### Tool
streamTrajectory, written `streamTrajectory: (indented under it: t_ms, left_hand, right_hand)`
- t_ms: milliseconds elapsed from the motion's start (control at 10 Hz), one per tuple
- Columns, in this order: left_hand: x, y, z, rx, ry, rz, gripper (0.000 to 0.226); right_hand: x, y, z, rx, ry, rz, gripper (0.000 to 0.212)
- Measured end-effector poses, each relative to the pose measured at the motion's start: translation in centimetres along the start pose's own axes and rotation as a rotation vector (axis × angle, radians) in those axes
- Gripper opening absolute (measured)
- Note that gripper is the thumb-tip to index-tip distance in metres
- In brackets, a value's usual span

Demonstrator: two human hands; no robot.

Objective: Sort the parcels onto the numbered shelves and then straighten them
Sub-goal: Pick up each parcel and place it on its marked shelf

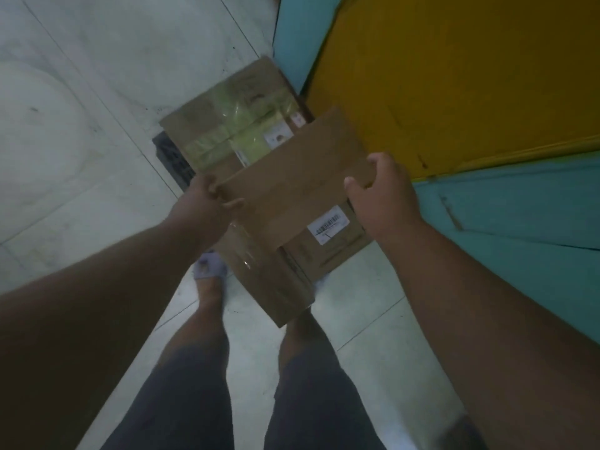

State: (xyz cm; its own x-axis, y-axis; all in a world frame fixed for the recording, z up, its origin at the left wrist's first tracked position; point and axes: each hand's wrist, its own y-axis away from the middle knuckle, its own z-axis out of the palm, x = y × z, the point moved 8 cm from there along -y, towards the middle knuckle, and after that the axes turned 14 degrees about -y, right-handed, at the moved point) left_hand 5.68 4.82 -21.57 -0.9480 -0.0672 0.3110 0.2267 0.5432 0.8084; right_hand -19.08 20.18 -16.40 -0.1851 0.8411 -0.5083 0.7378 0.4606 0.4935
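I hold a flat brown cardboard parcel (298,177) in both hands above the floor. My left hand (203,206) grips its left edge and my right hand (383,196) grips its right edge, thumbs on top. Under it lie more parcels: a brown box with a white barcode label (328,237), a long brown box wrapped in clear tape (272,284), and a farther box with greenish tape and a small label (233,125). No numbered shelves are in view.
The pale tiled floor (81,108) spreads to the left. A yellow panel (454,76) and teal surfaces (519,222) stand at the right. A dark crate edge (172,157) shows beside the far box. My legs and sandalled foot (209,271) are below.
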Motion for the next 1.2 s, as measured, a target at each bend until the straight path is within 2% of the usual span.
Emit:
streamTrajectory:
  t_ms: [100, 200, 300, 400, 700, 900, 1000, 1100, 1200]
  left_hand:
    - [-1.3, -2.8, 2.1, -0.041, 0.170, -0.079, 0.067]
    - [-1.6, -4.0, 2.8, -0.061, 0.283, -0.096, 0.054]
    - [-0.9, -3.1, 1.8, -0.045, 0.423, -0.078, 0.043]
    - [0.1, 0.4, -0.9, -0.002, 0.572, -0.048, 0.042]
    - [-0.1, 16.9, -10.9, 0.013, 0.659, 0.033, 0.035]
    - [0.7, 22.2, -16.4, -0.102, 0.727, 0.253, 0.029]
    - [2.1, 23.1, -18.5, -0.198, 0.781, 0.333, 0.039]
    - [3.3, 24.5, -20.0, -0.189, 0.736, 0.435, 0.038]
    - [4.4, 27.1, -20.4, -0.161, 0.725, 0.462, 0.036]
  right_hand:
    - [2.9, -3.5, 2.3, -0.006, -0.026, 0.100, 0.068]
    - [4.5, -5.4, 3.3, 0.008, -0.173, 0.191, 0.070]
    - [2.6, -5.7, 1.8, 0.081, -0.314, 0.121, 0.055]
    - [-1.8, -4.4, -1.7, 0.149, -0.379, 0.002, 0.051]
    - [-14.6, 8.2, -11.4, 0.083, -0.301, -0.222, 0.054]
    - [-19.4, 18.8, -18.4, 0.253, -0.312, -0.342, 0.048]
    - [-19.1, 24.6, -20.3, 0.347, -0.401, -0.288, 0.034]
    - [-17.3, 29.7, -20.6, 0.443, -0.546, -0.198, 0.027]
    - [-15.2, 34.1, -21.5, 0.564, -0.631, -0.109, 0.028]
